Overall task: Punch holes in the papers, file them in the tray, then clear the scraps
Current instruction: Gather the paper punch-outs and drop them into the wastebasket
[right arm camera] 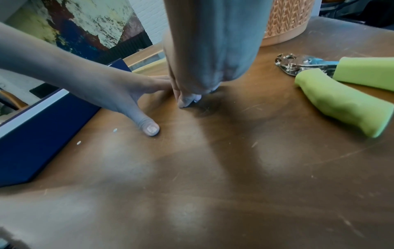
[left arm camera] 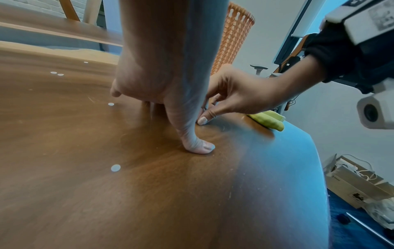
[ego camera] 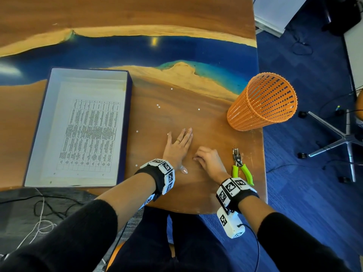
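Small white paper scraps lie scattered on the wooden table; more scraps show near my left wrist. My left hand rests on the table with straight fingers and its thumb pressed down. Right beside it, my right hand has curled fingers pinched together on the surface, with a small white scrap at the fingertips. The blue tray at the left holds a printed paper. The green-handled hole punch lies by my right wrist.
An orange mesh basket stands on the table's right side, beyond the punch. The table's right edge runs just past the punch, with blue carpet and a chair base below. Cables lie on a grey surface at the lower left.
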A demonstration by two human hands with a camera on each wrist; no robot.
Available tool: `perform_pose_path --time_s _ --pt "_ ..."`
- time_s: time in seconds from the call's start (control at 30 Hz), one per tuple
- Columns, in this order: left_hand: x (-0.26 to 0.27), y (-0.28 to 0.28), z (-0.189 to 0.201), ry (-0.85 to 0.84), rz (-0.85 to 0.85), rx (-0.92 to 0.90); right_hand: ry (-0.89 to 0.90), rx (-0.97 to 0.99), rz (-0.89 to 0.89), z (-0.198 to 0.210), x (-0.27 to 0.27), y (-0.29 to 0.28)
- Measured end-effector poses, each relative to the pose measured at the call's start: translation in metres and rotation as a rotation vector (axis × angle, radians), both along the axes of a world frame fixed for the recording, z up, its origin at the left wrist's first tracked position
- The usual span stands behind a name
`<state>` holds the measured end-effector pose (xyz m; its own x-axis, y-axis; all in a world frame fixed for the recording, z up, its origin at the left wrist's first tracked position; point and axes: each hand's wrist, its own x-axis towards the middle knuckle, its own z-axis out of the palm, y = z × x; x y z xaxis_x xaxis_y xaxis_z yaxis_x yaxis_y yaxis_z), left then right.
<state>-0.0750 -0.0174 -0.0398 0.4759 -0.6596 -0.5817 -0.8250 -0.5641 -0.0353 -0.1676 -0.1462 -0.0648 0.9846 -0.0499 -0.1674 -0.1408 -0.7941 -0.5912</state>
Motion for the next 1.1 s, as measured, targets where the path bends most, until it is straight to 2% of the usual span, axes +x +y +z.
perform_pose_path --time_s 0.13,0.4,0.57,0.7,0.83,1.1 --pt "-0.001 -0.001 0.000 -0.005 -0.002 0.014 0.028 -0.137 0.090 0.003 0.003 0.003" --pt "-0.001 -0.002 0.003 -0.009 -0.003 0.033 0.026 -0.256 0.147 0.006 0.005 0.011" --pt "-0.001 -0.003 0.005 0.008 0.000 0.034 0.227 -0.302 0.152 0.013 0.007 0.015" --pt "0.000 -0.002 0.008 0.028 -0.001 0.018 0.238 -0.237 0.032 0.012 -0.001 0.010" --pt "0.000 -0.002 0.009 0.033 0.002 0.015 0.172 -0.124 -0.075 0.011 -0.001 0.003" --pt "-0.001 -0.001 0.010 0.023 -0.004 0.005 0.062 0.000 -0.004 0.013 0.000 -0.003"
